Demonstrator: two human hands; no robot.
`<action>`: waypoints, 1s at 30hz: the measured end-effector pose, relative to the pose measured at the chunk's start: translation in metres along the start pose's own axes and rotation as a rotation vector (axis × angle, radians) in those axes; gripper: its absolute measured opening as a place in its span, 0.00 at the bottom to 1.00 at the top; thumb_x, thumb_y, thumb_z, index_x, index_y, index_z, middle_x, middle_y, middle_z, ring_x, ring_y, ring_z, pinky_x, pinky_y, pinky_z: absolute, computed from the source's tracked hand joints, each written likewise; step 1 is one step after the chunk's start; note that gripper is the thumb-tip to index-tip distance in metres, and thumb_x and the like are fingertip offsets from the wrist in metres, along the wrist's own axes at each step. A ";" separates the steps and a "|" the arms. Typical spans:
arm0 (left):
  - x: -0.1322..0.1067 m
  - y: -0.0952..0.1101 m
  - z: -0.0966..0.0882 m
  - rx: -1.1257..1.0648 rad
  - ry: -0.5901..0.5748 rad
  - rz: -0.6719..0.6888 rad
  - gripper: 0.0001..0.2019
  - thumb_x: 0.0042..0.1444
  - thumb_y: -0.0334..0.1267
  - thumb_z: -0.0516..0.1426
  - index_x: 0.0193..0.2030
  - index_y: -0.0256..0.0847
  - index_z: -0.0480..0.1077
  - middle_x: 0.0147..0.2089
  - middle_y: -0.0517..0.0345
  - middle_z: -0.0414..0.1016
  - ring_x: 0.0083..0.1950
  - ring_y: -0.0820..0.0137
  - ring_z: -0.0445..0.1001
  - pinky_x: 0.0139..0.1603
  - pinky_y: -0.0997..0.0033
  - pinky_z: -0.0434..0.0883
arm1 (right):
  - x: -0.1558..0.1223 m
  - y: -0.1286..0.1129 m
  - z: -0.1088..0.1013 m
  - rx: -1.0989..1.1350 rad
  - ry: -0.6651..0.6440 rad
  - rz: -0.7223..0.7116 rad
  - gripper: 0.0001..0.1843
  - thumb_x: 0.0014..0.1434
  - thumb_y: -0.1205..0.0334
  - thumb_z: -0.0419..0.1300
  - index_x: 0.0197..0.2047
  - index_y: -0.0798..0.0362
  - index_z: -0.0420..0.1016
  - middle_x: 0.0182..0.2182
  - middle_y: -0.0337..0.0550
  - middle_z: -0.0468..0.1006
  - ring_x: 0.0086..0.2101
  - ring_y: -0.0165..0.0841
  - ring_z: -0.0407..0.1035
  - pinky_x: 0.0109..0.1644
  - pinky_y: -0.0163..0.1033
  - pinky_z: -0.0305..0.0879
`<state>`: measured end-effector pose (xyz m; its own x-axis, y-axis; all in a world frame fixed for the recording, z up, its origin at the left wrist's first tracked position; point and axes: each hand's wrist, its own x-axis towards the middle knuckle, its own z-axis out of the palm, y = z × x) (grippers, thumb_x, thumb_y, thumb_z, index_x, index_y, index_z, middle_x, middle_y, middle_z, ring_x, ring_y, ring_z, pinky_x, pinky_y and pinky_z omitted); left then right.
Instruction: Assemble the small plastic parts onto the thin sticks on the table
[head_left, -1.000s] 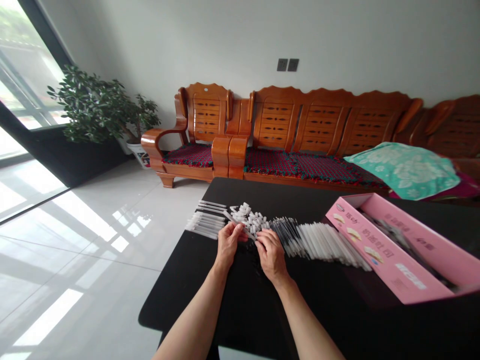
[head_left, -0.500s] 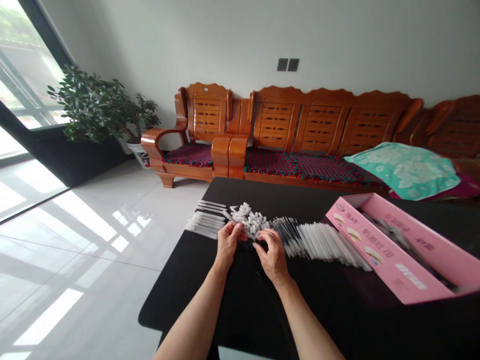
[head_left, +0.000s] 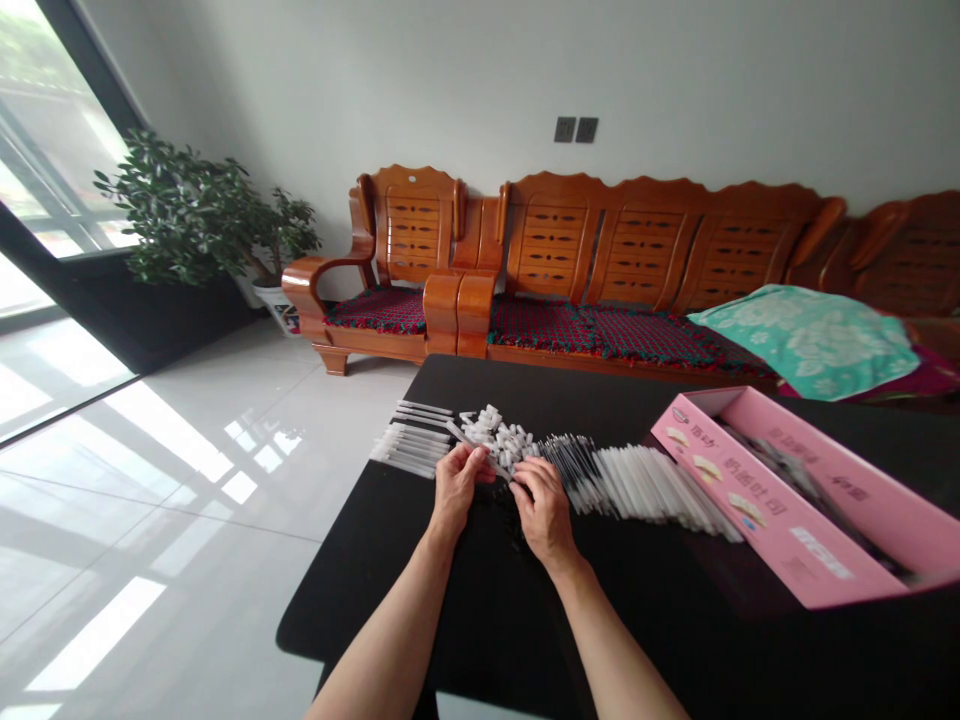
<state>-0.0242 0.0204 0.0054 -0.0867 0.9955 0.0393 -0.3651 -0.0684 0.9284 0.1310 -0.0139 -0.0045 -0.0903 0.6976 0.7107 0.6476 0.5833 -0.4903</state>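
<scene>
My left hand (head_left: 456, 490) pinches a thin pen (head_left: 469, 442) that slants up and to the left over the table. My right hand (head_left: 544, 510) curls close beside it, fingertips at the pen's lower end; whether they grip it is hidden. Just beyond both hands lies a heap of small white pen parts (head_left: 499, 438). To the left is a row of white pens (head_left: 411, 447). To the right, a fanned row of black-ink refills (head_left: 570, 468) runs into white tubes (head_left: 652, 487). Dark bits lie under my hands.
An open pink cardboard box (head_left: 780, 490) with dark contents stands at the right of the black table (head_left: 570, 385). Beyond the table are a wooden sofa (head_left: 637, 260) and potted plant (head_left: 202, 215); a tiled floor (head_left: 187, 520) lies left.
My right hand has shifted slightly left and lowered its fingers toward the pen's lower end. My left hand and the items on the table look unchanged.
</scene>
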 end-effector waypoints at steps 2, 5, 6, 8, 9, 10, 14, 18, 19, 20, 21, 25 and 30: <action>0.000 0.000 0.000 -0.003 -0.005 -0.002 0.20 0.48 0.53 0.67 0.32 0.34 0.75 0.24 0.57 0.76 0.24 0.71 0.75 0.28 0.73 0.74 | 0.000 0.000 0.000 -0.003 0.013 0.025 0.03 0.63 0.66 0.58 0.39 0.51 0.74 0.42 0.49 0.79 0.51 0.44 0.68 0.57 0.57 0.68; 0.000 -0.001 -0.001 -0.002 0.002 0.001 0.20 0.49 0.53 0.67 0.32 0.35 0.75 0.24 0.57 0.76 0.24 0.71 0.75 0.28 0.73 0.74 | 0.000 0.001 0.000 -0.012 0.009 0.025 0.05 0.63 0.64 0.59 0.43 0.52 0.75 0.43 0.50 0.79 0.51 0.45 0.68 0.57 0.57 0.68; 0.000 -0.001 -0.001 0.002 0.004 0.003 0.20 0.49 0.53 0.67 0.32 0.35 0.75 0.24 0.57 0.76 0.24 0.71 0.75 0.28 0.73 0.74 | -0.001 0.002 0.000 -0.011 0.000 0.012 0.06 0.64 0.64 0.58 0.44 0.52 0.75 0.43 0.50 0.79 0.51 0.44 0.68 0.57 0.57 0.68; 0.000 -0.001 -0.001 0.011 0.005 0.007 0.20 0.49 0.53 0.67 0.32 0.35 0.75 0.24 0.57 0.76 0.24 0.71 0.75 0.28 0.74 0.74 | -0.001 0.002 0.001 -0.004 -0.014 -0.014 0.09 0.66 0.66 0.54 0.43 0.51 0.76 0.42 0.50 0.79 0.51 0.43 0.69 0.57 0.57 0.68; -0.001 -0.001 -0.001 0.013 0.003 0.008 0.20 0.49 0.53 0.67 0.32 0.35 0.75 0.24 0.57 0.76 0.24 0.71 0.74 0.28 0.74 0.74 | -0.001 0.002 0.001 0.001 -0.015 -0.018 0.10 0.66 0.67 0.54 0.42 0.51 0.76 0.42 0.49 0.80 0.50 0.43 0.69 0.57 0.57 0.68; -0.001 -0.001 0.000 0.014 0.001 0.007 0.20 0.49 0.53 0.67 0.32 0.35 0.75 0.24 0.57 0.76 0.24 0.71 0.75 0.28 0.74 0.74 | 0.000 0.002 0.001 0.004 -0.010 -0.015 0.09 0.66 0.67 0.54 0.40 0.51 0.76 0.42 0.49 0.80 0.50 0.43 0.69 0.57 0.57 0.68; -0.001 -0.001 0.000 0.012 -0.020 0.008 0.20 0.49 0.53 0.67 0.33 0.35 0.76 0.25 0.57 0.76 0.24 0.71 0.75 0.28 0.74 0.74 | 0.001 0.000 0.000 0.012 0.004 0.022 0.05 0.63 0.67 0.57 0.37 0.51 0.74 0.41 0.49 0.79 0.50 0.44 0.69 0.55 0.56 0.69; -0.001 -0.001 -0.001 0.016 -0.018 0.010 0.19 0.49 0.52 0.67 0.33 0.35 0.76 0.25 0.57 0.76 0.24 0.71 0.75 0.28 0.74 0.74 | 0.000 0.001 0.001 0.009 -0.001 0.038 0.03 0.63 0.66 0.58 0.37 0.51 0.74 0.42 0.50 0.79 0.51 0.44 0.68 0.56 0.56 0.69; -0.001 -0.001 -0.001 0.016 -0.013 0.010 0.19 0.49 0.52 0.66 0.33 0.35 0.75 0.24 0.57 0.76 0.24 0.71 0.74 0.28 0.74 0.74 | -0.001 0.001 0.002 0.004 -0.011 0.033 0.03 0.63 0.65 0.59 0.39 0.51 0.74 0.44 0.50 0.79 0.52 0.45 0.68 0.57 0.57 0.68; 0.000 -0.001 -0.001 0.014 -0.008 0.011 0.20 0.49 0.53 0.67 0.33 0.35 0.75 0.24 0.57 0.76 0.24 0.71 0.74 0.27 0.74 0.74 | -0.001 0.002 0.002 -0.002 -0.025 0.024 0.04 0.64 0.65 0.58 0.41 0.52 0.75 0.45 0.51 0.79 0.53 0.45 0.67 0.58 0.57 0.68; 0.000 -0.001 -0.001 0.013 -0.006 0.012 0.20 0.49 0.53 0.67 0.33 0.35 0.75 0.24 0.57 0.76 0.24 0.71 0.74 0.27 0.74 0.74 | -0.002 0.003 0.003 -0.007 -0.041 0.010 0.07 0.65 0.65 0.57 0.43 0.52 0.75 0.46 0.51 0.79 0.53 0.45 0.67 0.58 0.58 0.67; 0.001 -0.002 -0.004 0.019 -0.005 0.019 0.20 0.50 0.53 0.66 0.33 0.34 0.75 0.25 0.57 0.76 0.24 0.72 0.74 0.28 0.74 0.74 | -0.003 0.005 0.004 -0.005 -0.056 -0.020 0.10 0.65 0.69 0.53 0.43 0.52 0.76 0.44 0.50 0.80 0.52 0.43 0.68 0.59 0.58 0.67; 0.004 -0.004 -0.008 -0.013 0.032 0.039 0.20 0.50 0.53 0.66 0.32 0.35 0.74 0.24 0.58 0.75 0.25 0.72 0.74 0.28 0.74 0.74 | -0.003 0.005 0.003 0.000 -0.023 0.036 0.05 0.61 0.70 0.58 0.37 0.51 0.73 0.40 0.49 0.79 0.50 0.44 0.69 0.56 0.56 0.69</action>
<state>-0.0303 0.0239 -0.0010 -0.1310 0.9894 0.0634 -0.3727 -0.1084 0.9216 0.1324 -0.0120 -0.0101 -0.0844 0.7273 0.6811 0.6503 0.5582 -0.5154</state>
